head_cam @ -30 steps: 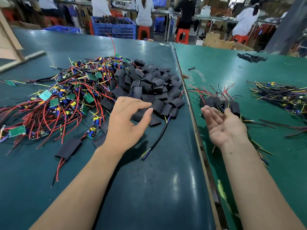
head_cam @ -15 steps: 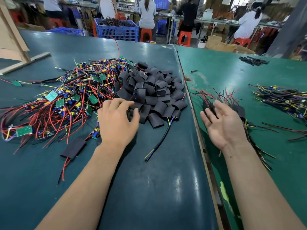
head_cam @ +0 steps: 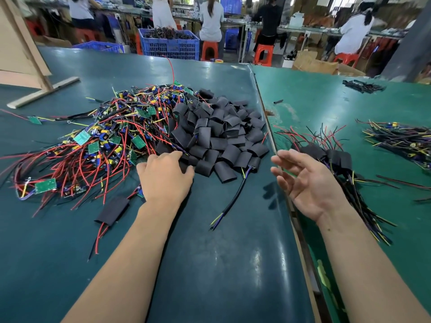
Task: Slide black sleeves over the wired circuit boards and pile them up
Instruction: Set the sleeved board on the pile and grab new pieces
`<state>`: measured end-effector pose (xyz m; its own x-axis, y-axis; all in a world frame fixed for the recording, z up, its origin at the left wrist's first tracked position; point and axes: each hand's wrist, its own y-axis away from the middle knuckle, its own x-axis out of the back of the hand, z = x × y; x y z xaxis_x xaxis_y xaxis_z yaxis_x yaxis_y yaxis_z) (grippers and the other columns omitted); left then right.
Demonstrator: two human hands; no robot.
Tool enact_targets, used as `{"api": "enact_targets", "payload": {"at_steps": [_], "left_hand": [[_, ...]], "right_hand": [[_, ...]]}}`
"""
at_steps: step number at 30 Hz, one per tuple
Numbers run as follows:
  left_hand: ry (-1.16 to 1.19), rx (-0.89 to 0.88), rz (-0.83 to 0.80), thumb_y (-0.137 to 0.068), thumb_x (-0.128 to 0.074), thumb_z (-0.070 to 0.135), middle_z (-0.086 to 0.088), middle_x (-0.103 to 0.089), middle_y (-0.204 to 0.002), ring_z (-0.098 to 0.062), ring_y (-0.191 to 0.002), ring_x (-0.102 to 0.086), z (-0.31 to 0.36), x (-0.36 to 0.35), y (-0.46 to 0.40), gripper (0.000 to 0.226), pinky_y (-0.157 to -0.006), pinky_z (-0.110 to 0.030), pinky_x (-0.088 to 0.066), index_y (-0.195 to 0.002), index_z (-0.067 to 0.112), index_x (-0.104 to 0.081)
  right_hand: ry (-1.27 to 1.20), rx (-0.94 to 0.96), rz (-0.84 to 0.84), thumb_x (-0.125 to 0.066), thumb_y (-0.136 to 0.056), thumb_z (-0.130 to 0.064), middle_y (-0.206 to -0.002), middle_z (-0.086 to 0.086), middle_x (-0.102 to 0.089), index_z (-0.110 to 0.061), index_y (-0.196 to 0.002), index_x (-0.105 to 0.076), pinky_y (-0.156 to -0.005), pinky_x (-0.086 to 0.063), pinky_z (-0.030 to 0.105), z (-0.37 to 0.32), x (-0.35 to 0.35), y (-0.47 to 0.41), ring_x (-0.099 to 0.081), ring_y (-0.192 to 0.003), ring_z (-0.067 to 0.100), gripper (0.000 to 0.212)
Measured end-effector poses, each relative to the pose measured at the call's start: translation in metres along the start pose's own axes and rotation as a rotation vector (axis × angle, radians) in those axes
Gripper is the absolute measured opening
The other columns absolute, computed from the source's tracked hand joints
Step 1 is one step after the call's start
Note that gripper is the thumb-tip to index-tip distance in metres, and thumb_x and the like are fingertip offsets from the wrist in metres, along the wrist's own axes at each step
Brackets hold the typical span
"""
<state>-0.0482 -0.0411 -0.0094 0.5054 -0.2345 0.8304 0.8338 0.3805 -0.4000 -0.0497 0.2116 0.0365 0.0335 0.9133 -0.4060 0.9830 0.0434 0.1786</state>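
- Black sleeves point(head_cam: 219, 138) lie heaped mid-bench, well back from the near edge, with the tangle of bare wired circuit boards point(head_cam: 98, 145) touching the heap on its left; both heaps look large, so we judge most of the job is still to come.
- Our finished pile point(head_cam: 335, 159) sits just past the seam on the lighter green bench point(head_cam: 314, 94), a modest bundle of sleeved boards, wires fanning out.
- One sleeved board point(head_cam: 113, 209) lies alone near the left forearm, not yet on the pile.
- Our left hand point(head_cam: 166, 177) is palm-down, fingers lightly bent, at the heap's near-left corner; whether it has anything pinched underneath, we cannot tell.
- Our right hand point(head_cam: 307, 183) hovers over the seam, palm up, fingers spread, holding nothing.
- Next, we reckon: pick a sleeve and a board.
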Motion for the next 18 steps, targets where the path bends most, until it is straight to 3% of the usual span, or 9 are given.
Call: {"api": "enact_targets", "payload": {"at_steps": [6,9,10,12,15,18], "left_hand": [[0.253,-0.013,0.196,-0.089,-0.065,0.02,-0.017,-0.073,-0.094,-0.037,-0.089,-0.066,-0.002,0.012,-0.002,0.027,-0.087,-0.043,-0.048,-0.115,0.015,-0.071],[0.591,-0.103,0.262,-0.088,-0.072,0.022,-0.001,-0.075,-0.093,-0.014,-0.079,-0.067,0.011,0.018,0.005,0.021,-0.08,-0.024,-0.051,-0.108,0.017,-0.073],[0.72,-0.131,0.237,-0.086,-0.075,0.022,0.005,-0.074,-0.091,-0.005,-0.076,-0.066,0.018,0.018,0.01,0.019,-0.076,-0.015,-0.049,-0.105,0.018,-0.072],[0.864,-0.161,0.131,-0.082,-0.079,0.02,0.01,-0.071,-0.088,-0.001,-0.075,-0.065,0.03,0.014,0.018,0.019,-0.073,-0.01,-0.048,-0.099,0.022,-0.07],[0.811,-0.194,0.012,-0.083,-0.077,0.015,0.008,-0.07,-0.087,-0.005,-0.077,-0.064,0.033,0.006,0.023,0.012,-0.078,-0.022,-0.052,-0.093,0.018,-0.07],[0.59,-0.255,0.037,-0.085,-0.074,0.013,0.001,-0.067,-0.094,-0.013,-0.087,-0.063,0.024,0.006,0.017,0.006,-0.081,-0.02,-0.046,-0.091,0.012,-0.074]], "right_hand": [[0.062,0.0,-0.016,-0.055,-0.095,-0.024,-0.087,0.002,-0.074,-0.013,-0.095,-0.07,-0.048,-0.05,0.017,0.002,0.0,0.003,-0.069,-0.065,0.014,0.019],[0.138,0.035,-0.103,-0.06,-0.092,-0.023,-0.087,0.005,-0.073,-0.012,-0.1,-0.07,-0.044,-0.047,0.017,0.003,-0.004,0.008,-0.067,-0.063,0.014,0.017],[0.172,0.052,-0.159,-0.063,-0.088,-0.022,-0.09,0.008,-0.073,-0.011,-0.102,-0.07,-0.043,-0.047,0.018,0.005,-0.007,0.011,-0.067,-0.063,0.015,0.019],[0.257,0.093,-0.277,-0.07,-0.078,-0.022,-0.098,0.009,-0.072,-0.013,-0.107,-0.069,-0.043,-0.047,0.021,0.014,-0.015,0.015,-0.068,-0.065,0.017,0.03],[0.526,0.206,-0.319,-0.076,-0.08,-0.016,-0.107,0.002,-0.07,-0.024,-0.112,-0.067,-0.042,-0.045,0.022,0.032,-0.025,0.015,-0.064,-0.063,0.017,0.035],[0.971,0.31,-0.271,-0.075,-0.085,-0.018,-0.106,-0.007,-0.067,-0.036,-0.106,-0.065,-0.059,-0.044,0.02,0.042,-0.024,0.01,-0.056,-0.064,0.019,0.03]]}}
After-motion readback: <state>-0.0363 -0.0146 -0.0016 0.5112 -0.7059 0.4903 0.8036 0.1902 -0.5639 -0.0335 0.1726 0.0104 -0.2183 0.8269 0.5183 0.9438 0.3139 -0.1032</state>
